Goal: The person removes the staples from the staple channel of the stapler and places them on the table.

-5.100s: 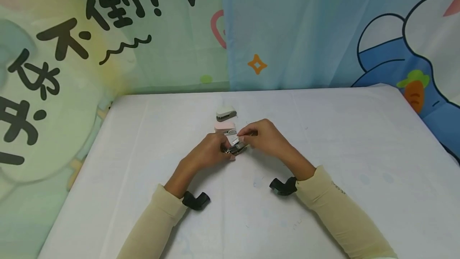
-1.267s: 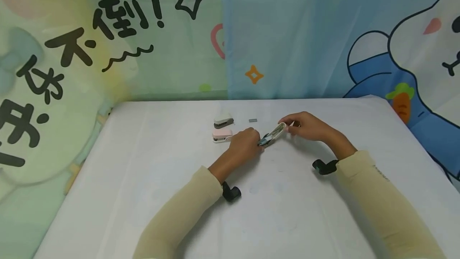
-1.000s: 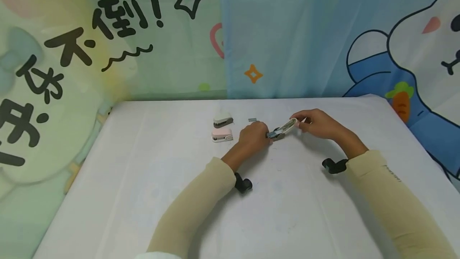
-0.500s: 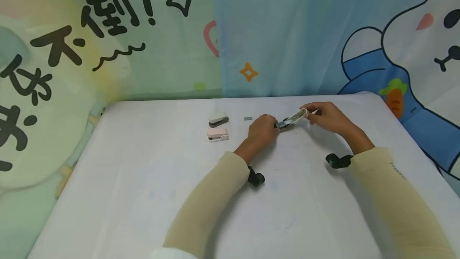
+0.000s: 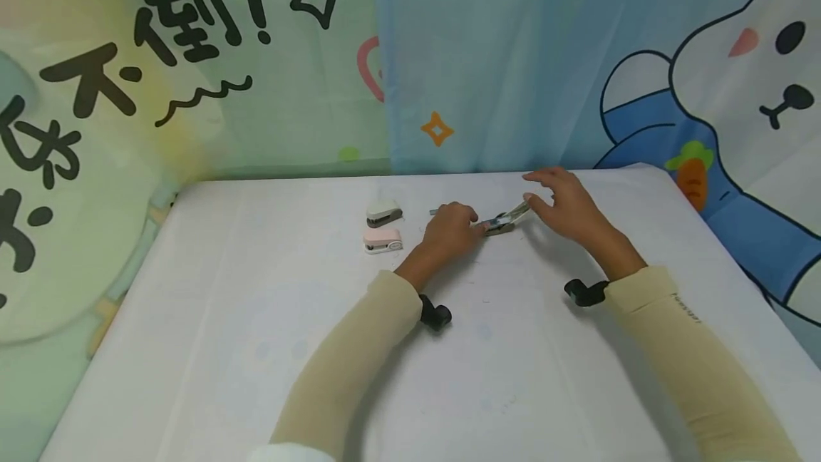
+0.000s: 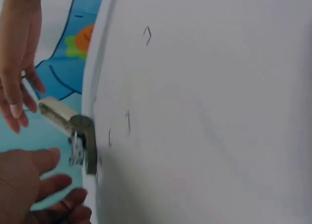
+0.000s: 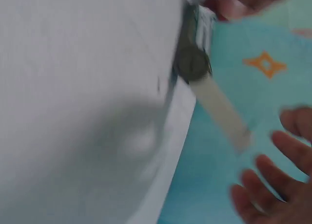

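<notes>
A small stapler [image 5: 507, 219], swung open, lies on the white table [image 5: 256, 319] with its pale top arm [image 6: 56, 113] pointing toward my right hand. My left hand [image 5: 471, 223] rests just left of it, fingers loosely extended, fingertips [image 7: 231, 4] at its metal end; no grip shows. In the left wrist view the left hand [image 6: 48, 185] sits a little apart from the stapler [image 6: 83, 141]. My right hand [image 5: 539, 194] hovers beside the top arm with fingers spread, holding nothing, and the right wrist view shows its fingers [image 7: 273, 185] clear of the stapler [image 7: 204, 83].
A grey-and-white stapler [image 5: 383, 212] and a pink stapler [image 5: 383, 239] lie to the left of my left hand. A small grey staple strip [image 5: 433, 212] peeks out behind that hand. Printed curtains [image 5: 487, 55] hang along the table's far edge.
Both hands carried the open stapler to the right across the table. My right hand has now let go of its top arm and spread open; the left hand's fingers have loosened.
</notes>
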### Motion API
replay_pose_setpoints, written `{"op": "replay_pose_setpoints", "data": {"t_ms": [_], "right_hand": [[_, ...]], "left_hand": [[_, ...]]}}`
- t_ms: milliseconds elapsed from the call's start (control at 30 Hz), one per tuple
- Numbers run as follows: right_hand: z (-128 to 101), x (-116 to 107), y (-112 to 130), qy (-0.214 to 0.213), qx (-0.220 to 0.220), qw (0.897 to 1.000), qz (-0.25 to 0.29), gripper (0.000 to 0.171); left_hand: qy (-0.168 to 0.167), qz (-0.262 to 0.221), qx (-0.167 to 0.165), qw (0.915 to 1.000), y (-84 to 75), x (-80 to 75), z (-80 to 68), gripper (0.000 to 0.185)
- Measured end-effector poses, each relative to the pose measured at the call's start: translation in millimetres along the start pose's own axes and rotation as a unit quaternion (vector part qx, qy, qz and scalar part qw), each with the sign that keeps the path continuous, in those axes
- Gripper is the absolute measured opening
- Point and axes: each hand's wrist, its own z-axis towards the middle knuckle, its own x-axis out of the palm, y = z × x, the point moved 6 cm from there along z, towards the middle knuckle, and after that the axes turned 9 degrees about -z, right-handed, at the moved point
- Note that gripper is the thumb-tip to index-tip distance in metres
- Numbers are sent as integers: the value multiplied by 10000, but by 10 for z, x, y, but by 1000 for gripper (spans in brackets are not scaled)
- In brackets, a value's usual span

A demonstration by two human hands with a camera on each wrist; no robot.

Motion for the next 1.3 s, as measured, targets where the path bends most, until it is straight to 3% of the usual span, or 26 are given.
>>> {"op": "replay_pose_setpoints", "data": {"t_ms": [133, 267, 367, 533, 767, 1067, 1300], "right_hand": [[22, 82, 358, -447, -827, 9956, 51, 29], [58, 247, 675, -241, -1360, 9892, 484, 24], [105, 370, 868, -84, -1624, 9846, 637, 21], [169, 558, 1099, 235, -1824, 9803, 720, 21], [225, 778, 1401, 532, -1932, 9784, 519, 26], [348, 1118, 1781, 1533, -1714, 9715, 583, 39], [378, 1236, 1902, 1626, -1533, 9741, 350, 33]], "left_hand": [[-88, -142, 553, 9983, 68, -156, -69, 25], [-267, -42, 1014, 9945, 123, -408, -171, 24], [-394, 64, 1158, 9925, 188, -612, -264, 23], [-520, 345, 984, 9932, 389, -849, -440, 22], [-484, 480, 678, 9954, 720, -989, -683, 19], [84, -352, 146, 9992, 1014, -1016, -777, 33], [167, -774, 95, 9968, 1168, -986, -816, 18]]}}
